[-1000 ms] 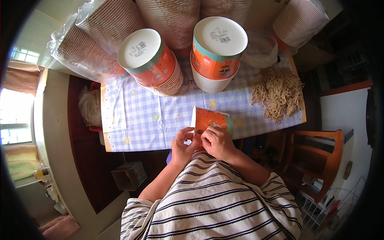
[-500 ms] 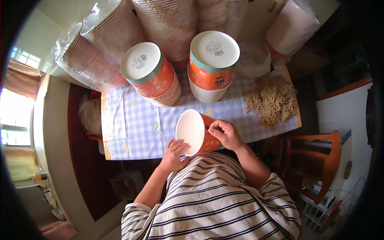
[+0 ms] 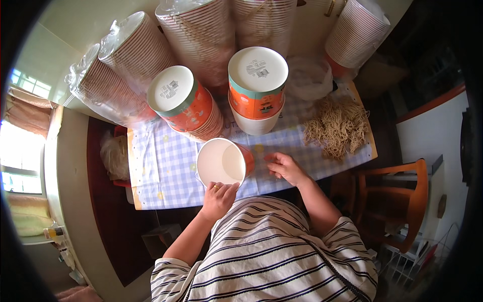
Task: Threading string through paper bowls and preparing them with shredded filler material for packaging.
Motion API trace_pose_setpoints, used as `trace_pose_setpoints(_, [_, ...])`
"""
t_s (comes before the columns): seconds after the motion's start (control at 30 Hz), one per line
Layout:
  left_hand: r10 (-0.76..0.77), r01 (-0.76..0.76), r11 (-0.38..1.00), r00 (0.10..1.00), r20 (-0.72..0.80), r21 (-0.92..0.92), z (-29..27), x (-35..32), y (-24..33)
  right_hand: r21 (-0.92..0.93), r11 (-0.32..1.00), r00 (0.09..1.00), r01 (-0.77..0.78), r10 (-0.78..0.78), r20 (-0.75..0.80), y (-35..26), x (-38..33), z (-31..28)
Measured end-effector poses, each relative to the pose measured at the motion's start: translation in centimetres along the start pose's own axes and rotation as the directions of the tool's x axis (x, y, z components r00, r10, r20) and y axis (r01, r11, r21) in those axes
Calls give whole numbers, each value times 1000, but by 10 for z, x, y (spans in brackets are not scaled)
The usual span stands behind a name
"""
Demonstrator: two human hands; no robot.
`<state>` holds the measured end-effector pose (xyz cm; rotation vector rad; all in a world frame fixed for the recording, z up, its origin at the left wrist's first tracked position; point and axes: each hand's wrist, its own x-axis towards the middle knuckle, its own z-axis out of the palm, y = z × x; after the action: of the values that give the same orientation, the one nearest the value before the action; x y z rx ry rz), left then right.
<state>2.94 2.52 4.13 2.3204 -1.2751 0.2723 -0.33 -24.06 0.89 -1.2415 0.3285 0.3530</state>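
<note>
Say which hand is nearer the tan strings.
Right. The right hand is left of the tan strings, apart; the left hand is farther left, holding the paper bucket.

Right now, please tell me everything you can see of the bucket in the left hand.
The bucket looks like paperboard: round white rim, plain pale inside, orange outer wall showing only at its right. It is tilted, open mouth facing the camera and somewhat left, over the near part of the checked tablecloth; contact with the cloth cannot be told. The left hand grips its near rim; the right hand is apart, to its right.
</note>
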Motion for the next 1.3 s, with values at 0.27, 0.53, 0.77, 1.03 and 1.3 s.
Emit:
trace_pose_setpoints(0.27, [-136,135,990,990,38,40,38,41,21,-216,968,987,-127,144,66,17,-26,10])
trace_pose_setpoints(0.53, [-106,68,962,985,-135,-263,19,33,34,463,885,999,46,-28,-46,-6,-43,19])
trace_pose_setpoints(0.77, [-336,535,490,844,418,-688,25,15,46,872,480,991,96,-131,-37,-3,-37,10])
trace_pose_setpoints(1.03, [-311,434,385,892,329,-814,34,19,49,922,385,994,-47,-70,80,1,-39,39])
trace_pose_setpoints(1.3, [-288,740,38,651,702,-671,30,-7,40,908,415,997,62,-69,-36,2,-33,15])
